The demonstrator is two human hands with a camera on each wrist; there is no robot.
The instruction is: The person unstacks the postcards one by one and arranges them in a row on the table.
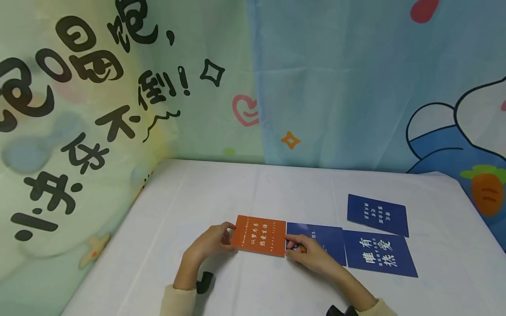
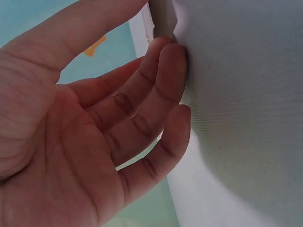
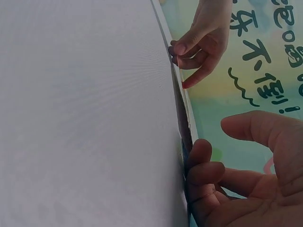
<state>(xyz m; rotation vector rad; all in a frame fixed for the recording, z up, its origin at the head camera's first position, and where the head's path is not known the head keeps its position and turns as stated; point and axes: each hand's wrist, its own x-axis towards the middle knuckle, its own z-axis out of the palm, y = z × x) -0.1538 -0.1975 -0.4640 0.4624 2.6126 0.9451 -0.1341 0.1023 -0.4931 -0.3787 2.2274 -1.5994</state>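
An orange card point(image 1: 258, 235) with white lettering lies between the two hands in the head view. My left hand point(image 1: 218, 239) pinches its left edge, thumb and fingertips close to the table. At the card's right edge, fingertips of my right hand point(image 1: 310, 252) touch it; in the right wrist view the thumb of this hand point(image 3: 251, 179) stands apart from bent fingers. A dark blue card point(image 1: 330, 239) adjoins the orange card on the right, partly hidden by the right hand. The left wrist view shows the palm and curved fingers of the left hand point(image 2: 99, 118), mostly hiding the card.
Right of these lie another blue card point(image 1: 379, 253) with large white characters and a blue card point(image 1: 377, 214) behind it. All rest on a white-covered table point(image 1: 189, 188). Printed cloth point(image 1: 336, 87) hangs at the back and left. Both wrists wear black straps.
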